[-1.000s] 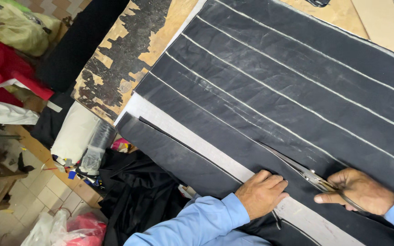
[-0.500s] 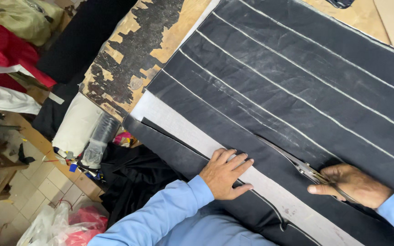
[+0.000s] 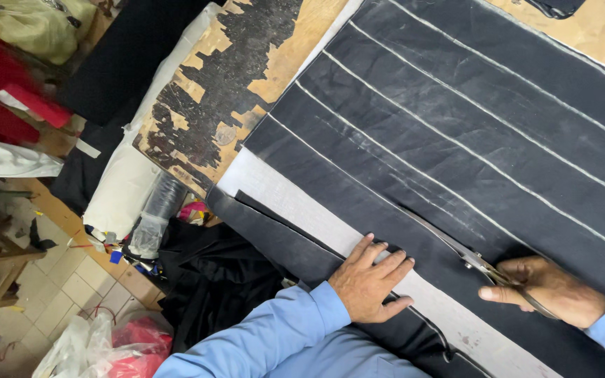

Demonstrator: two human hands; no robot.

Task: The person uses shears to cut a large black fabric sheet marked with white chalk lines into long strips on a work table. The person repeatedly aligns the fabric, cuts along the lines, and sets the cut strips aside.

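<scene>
The right hand (image 3: 551, 290) was closed around the scissors (image 3: 456, 248), blades lying along a chalk line on the black fabric (image 3: 456, 119). The left hand (image 3: 369, 280), flat and holding nothing, pressed the cloth beside the blades. One strip (image 3: 281, 241) was cut free; several marked lines beyond the blades remained uncut.

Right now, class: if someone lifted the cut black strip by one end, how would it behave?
The black strip would probably sag and fold, since the same dark cloth slumps in soft folds off the table edge. It looks thin and light. It may slide easily, which is perhaps why the left hand presses flat beside the scissors.
</scene>
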